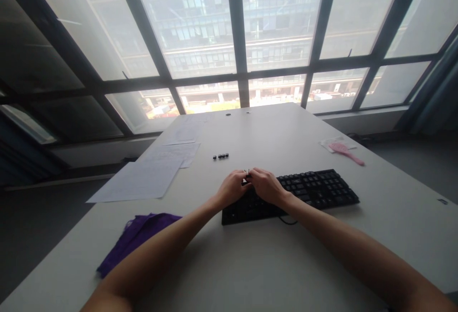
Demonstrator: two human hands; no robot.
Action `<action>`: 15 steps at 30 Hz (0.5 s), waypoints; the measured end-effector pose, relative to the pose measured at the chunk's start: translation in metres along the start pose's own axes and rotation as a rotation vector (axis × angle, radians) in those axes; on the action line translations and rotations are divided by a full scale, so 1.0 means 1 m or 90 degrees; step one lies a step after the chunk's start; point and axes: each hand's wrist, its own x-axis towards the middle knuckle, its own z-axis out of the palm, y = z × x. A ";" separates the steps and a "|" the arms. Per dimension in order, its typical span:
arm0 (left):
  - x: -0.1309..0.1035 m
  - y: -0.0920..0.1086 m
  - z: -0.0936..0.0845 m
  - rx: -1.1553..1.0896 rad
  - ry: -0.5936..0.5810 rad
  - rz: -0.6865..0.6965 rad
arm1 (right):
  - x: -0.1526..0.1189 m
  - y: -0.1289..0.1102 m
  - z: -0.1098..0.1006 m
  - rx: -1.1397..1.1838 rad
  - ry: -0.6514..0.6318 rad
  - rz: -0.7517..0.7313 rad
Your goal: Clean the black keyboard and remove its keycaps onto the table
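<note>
A black keyboard (318,188) lies slightly askew on the white table. Both hands are together over its left part. My left hand (232,189) is closed, its fingertips meeting those of my right hand (265,184), which is closed too. Between the fingertips is something small with a thin wire-like part; its shape is too small to make out, and I cannot tell which hand bears it. Several small black keycaps (223,156) sit in a short row on the table beyond the hands.
Sheets of paper (143,178) lie along the left side of the white table (257,135). A purple cloth (138,238) is near my left forearm. At the right, a pink hairbrush (345,151) rests partly on a clear wrapper. Large windows stand behind the table.
</note>
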 end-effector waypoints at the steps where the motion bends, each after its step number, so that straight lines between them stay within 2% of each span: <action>1: 0.001 0.000 0.001 -0.005 -0.003 -0.005 | 0.001 0.001 0.000 0.026 0.009 0.025; 5: 0.000 -0.002 0.005 -0.025 0.004 -0.018 | 0.005 0.008 0.001 0.181 0.044 0.129; 10: 0.000 0.001 0.005 -0.063 0.029 -0.024 | 0.009 0.017 0.002 0.317 0.096 0.198; 15: -0.002 0.001 0.007 -0.053 0.091 0.023 | 0.009 0.015 0.002 0.333 0.128 0.179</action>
